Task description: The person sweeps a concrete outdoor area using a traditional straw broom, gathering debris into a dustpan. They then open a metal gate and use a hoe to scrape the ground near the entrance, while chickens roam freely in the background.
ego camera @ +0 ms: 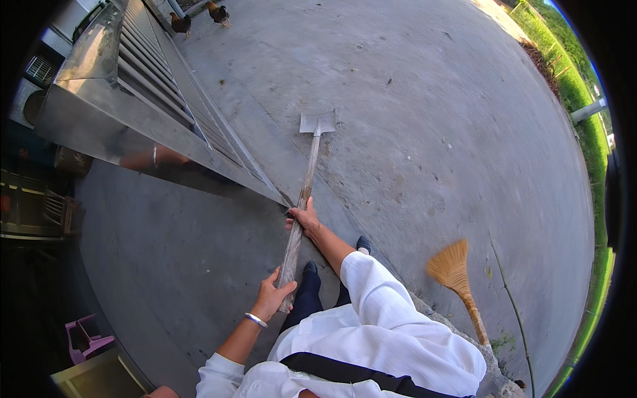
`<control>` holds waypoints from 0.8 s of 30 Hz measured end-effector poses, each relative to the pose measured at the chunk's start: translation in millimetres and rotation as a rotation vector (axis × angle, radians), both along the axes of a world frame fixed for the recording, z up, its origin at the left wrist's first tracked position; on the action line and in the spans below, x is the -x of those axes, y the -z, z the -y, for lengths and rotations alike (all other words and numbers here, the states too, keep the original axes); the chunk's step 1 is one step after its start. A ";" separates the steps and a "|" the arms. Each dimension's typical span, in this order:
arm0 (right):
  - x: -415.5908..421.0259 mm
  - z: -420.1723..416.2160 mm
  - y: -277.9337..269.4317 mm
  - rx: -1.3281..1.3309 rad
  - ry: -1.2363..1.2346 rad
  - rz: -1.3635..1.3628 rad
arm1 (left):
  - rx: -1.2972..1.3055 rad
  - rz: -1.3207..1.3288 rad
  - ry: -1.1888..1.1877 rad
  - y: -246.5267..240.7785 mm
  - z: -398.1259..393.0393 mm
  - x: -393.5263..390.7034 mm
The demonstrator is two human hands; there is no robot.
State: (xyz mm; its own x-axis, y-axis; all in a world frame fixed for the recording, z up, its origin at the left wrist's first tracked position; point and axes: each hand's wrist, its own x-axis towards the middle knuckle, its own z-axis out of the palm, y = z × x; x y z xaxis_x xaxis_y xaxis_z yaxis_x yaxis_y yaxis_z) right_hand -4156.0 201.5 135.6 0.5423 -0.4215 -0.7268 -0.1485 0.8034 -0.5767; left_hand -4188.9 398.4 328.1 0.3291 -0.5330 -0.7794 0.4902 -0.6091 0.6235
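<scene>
Both of my hands hold a shovel by its worn wooden handle (293, 248). My left hand (272, 292), with a silver bangle at the wrist, grips close to the handle's butt end. Higher up the shaft, my right hand (307, 219) is wrapped around its middle. The flat metal shovel blade (317, 122) points away from me over the grey concrete ground (388, 164); whether it touches the ground I cannot tell. Just past my right hand is the near lower corner of a shiny metal gate or door (164, 149) with slats.
Two chickens (219, 14) stand at the top left. A straw broom (455, 273) and a thin green stick (512, 298) lie to my right beside a rough concrete edge (448, 326). At lower left are a pink plastic chair (85, 339) and a table (99, 375).
</scene>
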 end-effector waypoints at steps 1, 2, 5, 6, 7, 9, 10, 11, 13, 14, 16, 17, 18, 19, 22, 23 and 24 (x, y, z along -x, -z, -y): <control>3.6 3.4 -6.3 -0.018 0.024 0.028 | 0.023 -0.037 -0.031 6.2 12.9 -0.5; 5.5 7.8 -11.1 -0.036 0.045 0.056 | 0.047 -0.074 -0.065 8.3 23.0 1.5; 8.4 39.9 -1.5 0.077 -0.067 -0.130 | 0.065 -0.283 -0.152 7.4 57.3 14.7; 4.6 48.4 -8.9 0.083 -0.086 -0.131 | 0.044 -0.282 -0.067 9.9 64.2 12.5; 11.3 51.3 -21.7 0.082 -0.110 -0.153 | 0.026 -0.283 -0.085 14.1 67.5 19.0; 25.0 53.3 -23.6 0.118 -0.149 -0.197 | -0.011 -0.283 -0.111 19.6 71.4 33.1; 26.3 54.1 -19.5 0.162 -0.161 -0.203 | 0.016 -0.294 -0.136 20.6 72.4 38.2; 28.8 54.4 -15.3 0.207 -0.173 -0.209 | 0.030 -0.328 -0.154 18.1 71.9 38.9; 28.5 64.0 -9.4 0.312 -0.233 -0.269 | 0.065 -0.385 -0.191 3.3 76.6 35.6; 27.1 71.9 10.1 0.342 -0.235 -0.286 | 0.103 -0.405 -0.189 -1.3 88.2 33.4; 16.0 97.8 3.0 0.272 -0.211 -0.235 | 0.113 -0.337 -0.206 7.3 121.8 28.7; 12.1 120.2 -3.6 0.267 -0.239 -0.219 | 0.115 -0.310 -0.224 18.1 138.8 29.6; 11.7 139.7 -6.5 0.252 -0.252 -0.209 | 0.127 -0.328 -0.221 32.0 155.2 31.5; 6.2 155.9 -8.5 0.246 -0.244 -0.195 | 0.167 -0.343 -0.234 29.1 168.0 36.8; 11.3 155.8 -10.5 0.285 -0.298 -0.233 | 0.175 -0.390 -0.260 12.9 167.8 42.7; 13.5 156.4 -14.8 0.248 -0.277 -0.223 | 0.159 -0.374 -0.249 0.8 164.6 47.8; 21.8 149.5 -21.0 0.202 -0.260 -0.212 | 0.132 -0.327 -0.202 -3.5 163.7 51.0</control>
